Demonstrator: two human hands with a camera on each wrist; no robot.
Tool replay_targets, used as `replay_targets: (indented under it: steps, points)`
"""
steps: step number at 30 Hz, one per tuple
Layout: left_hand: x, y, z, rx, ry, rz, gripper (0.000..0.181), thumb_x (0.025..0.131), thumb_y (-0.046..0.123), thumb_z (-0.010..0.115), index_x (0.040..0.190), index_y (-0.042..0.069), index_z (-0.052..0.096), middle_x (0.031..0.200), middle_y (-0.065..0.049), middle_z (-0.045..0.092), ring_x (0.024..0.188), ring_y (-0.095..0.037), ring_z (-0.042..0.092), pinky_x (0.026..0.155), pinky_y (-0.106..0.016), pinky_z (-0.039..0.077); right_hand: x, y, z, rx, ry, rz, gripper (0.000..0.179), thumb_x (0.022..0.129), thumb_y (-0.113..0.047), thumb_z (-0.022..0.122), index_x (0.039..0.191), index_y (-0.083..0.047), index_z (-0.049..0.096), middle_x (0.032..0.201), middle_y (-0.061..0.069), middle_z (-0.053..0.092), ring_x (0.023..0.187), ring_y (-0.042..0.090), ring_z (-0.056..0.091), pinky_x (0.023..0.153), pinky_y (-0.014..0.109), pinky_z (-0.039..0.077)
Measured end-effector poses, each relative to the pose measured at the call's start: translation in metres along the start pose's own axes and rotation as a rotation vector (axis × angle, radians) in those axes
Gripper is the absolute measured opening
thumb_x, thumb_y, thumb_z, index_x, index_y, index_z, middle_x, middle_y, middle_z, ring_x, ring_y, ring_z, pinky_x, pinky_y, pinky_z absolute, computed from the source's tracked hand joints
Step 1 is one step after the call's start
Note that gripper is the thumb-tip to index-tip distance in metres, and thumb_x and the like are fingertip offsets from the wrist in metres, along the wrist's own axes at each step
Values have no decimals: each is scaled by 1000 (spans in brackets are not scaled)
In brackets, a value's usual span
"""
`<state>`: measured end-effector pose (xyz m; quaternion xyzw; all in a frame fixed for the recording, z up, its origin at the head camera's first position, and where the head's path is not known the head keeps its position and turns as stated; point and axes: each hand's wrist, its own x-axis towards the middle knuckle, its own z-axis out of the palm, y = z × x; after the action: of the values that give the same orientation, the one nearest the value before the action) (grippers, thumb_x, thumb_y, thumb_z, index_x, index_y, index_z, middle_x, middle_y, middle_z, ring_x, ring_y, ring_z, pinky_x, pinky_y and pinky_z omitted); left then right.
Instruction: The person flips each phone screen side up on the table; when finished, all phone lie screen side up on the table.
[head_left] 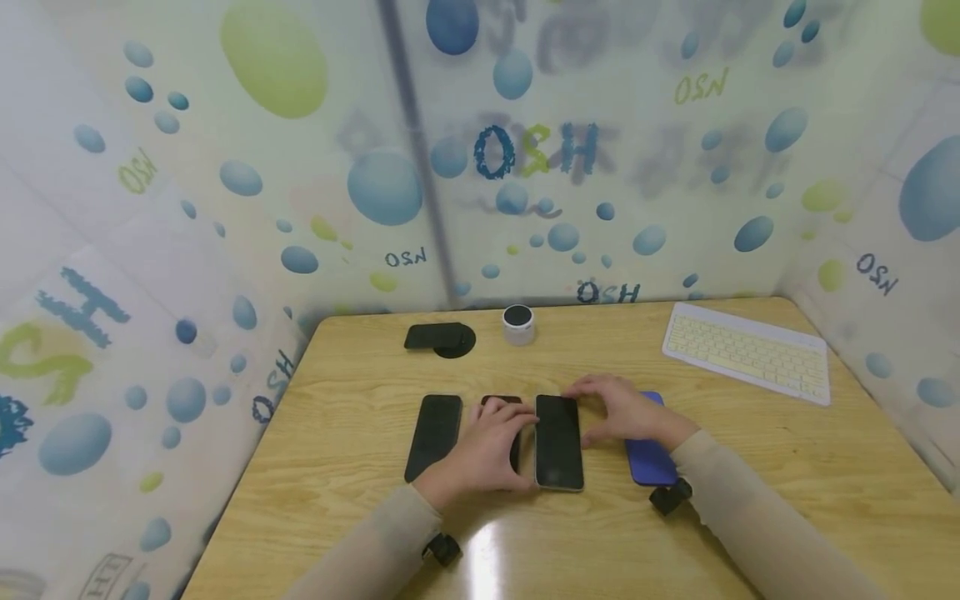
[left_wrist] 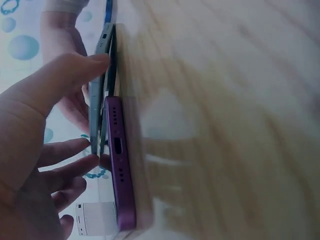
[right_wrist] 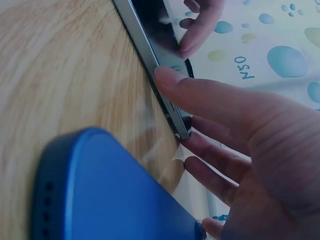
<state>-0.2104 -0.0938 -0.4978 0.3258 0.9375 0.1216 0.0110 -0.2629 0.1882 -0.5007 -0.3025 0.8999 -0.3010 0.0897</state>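
Observation:
A dark-screened smartphone [head_left: 558, 446] with a silver edge lies screen up, slightly tilted off the table in the left wrist view. My left hand [head_left: 487, 454] holds its left side, the thumb near the lower corner and fingers farther up. On the other side, my right hand [head_left: 621, 408] grips it by the right edge and top corner. Beneath my left hand is a purple-edged phone [left_wrist: 122, 170], partly hidden by it in the head view. A black-screened phone [head_left: 433, 435] lies further left. Under my right wrist sits a blue phone [head_left: 651, 462], partly covered.
Toward the back of the wooden table [head_left: 360, 358] stand a small white cylindrical speaker [head_left: 518, 327] and a black phone-like slab [head_left: 431, 336] resting on a round black disc [head_left: 456, 350]. A white keyboard [head_left: 750, 354] lies at the back right. Patterned curtains [head_left: 525, 225] surround the table.

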Motion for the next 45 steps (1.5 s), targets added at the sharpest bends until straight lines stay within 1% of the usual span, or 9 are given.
replay_targets:
  steps: [4, 12, 17, 22, 25, 32, 37, 41, 45]
  points:
    - [0, 2, 1, 33, -23, 7, 94, 68, 66, 85, 144, 18, 59, 151, 4, 54, 128, -19, 42, 98, -41, 33, -1, 1, 0, -17, -16, 5, 73, 73, -32, 93, 139, -15, 66, 141, 10, 63, 134, 39, 53, 109, 68, 34]
    - [2, 5, 0, 34, -65, -3, 93, 69, 64, 84, 146, 18, 58, 153, 1, 52, 130, -20, 41, 97, -41, 32, -5, 2, 1, -20, 1, 1, 73, 75, -37, 93, 139, -14, 66, 140, 10, 62, 134, 40, 52, 109, 69, 31]
    - [2, 8, -3, -6, -59, -12, 91, 73, 65, 83, 147, 18, 57, 157, 1, 49, 136, -24, 39, 104, -50, 32, -15, 6, -2, -15, 31, -16, 70, 79, -36, 89, 139, -12, 65, 142, 14, 61, 136, 43, 50, 110, 72, 26]
    - [6, 12, -2, -29, -29, -19, 85, 79, 64, 80, 149, 21, 55, 158, 2, 49, 139, -25, 39, 107, -53, 31, -29, 15, -9, -15, 65, -35, 66, 82, -30, 88, 139, -9, 64, 142, 19, 60, 134, 47, 51, 108, 70, 36]
    - [12, 18, 0, -28, -24, -5, 82, 82, 63, 78, 149, 23, 54, 157, 3, 49, 139, -23, 40, 105, -50, 31, -38, 22, -13, -34, 84, -29, 64, 83, -30, 87, 139, -9, 65, 141, 20, 60, 132, 47, 52, 105, 66, 42]
    - [31, 39, 5, -24, -49, 38, 75, 84, 61, 77, 147, 25, 57, 155, 8, 51, 137, -22, 42, 106, -50, 31, -63, 41, -27, -63, 122, 20, 62, 82, -29, 88, 136, -8, 66, 142, 19, 60, 134, 48, 50, 106, 67, 41]
    - [45, 54, 7, 3, -45, 61, 74, 82, 62, 79, 144, 25, 60, 152, 11, 54, 134, -19, 44, 104, -48, 33, -77, 53, -38, -65, 109, 56, 60, 83, -31, 87, 136, -11, 67, 142, 18, 60, 134, 48, 50, 107, 68, 39]
    - [55, 65, 12, 31, -55, 73, 75, 81, 65, 78, 144, 27, 61, 150, 14, 55, 132, -17, 43, 102, -45, 33, -85, 62, -45, -43, 95, 54, 59, 84, -31, 87, 137, -12, 67, 144, 18, 60, 135, 49, 49, 108, 69, 38]
    - [65, 73, 16, 21, -68, 58, 74, 80, 65, 79, 143, 29, 62, 150, 16, 55, 132, -16, 43, 105, -44, 33, -91, 69, -49, -26, 89, 37, 60, 82, -22, 87, 137, -13, 67, 144, 18, 60, 136, 49, 49, 108, 70, 37]
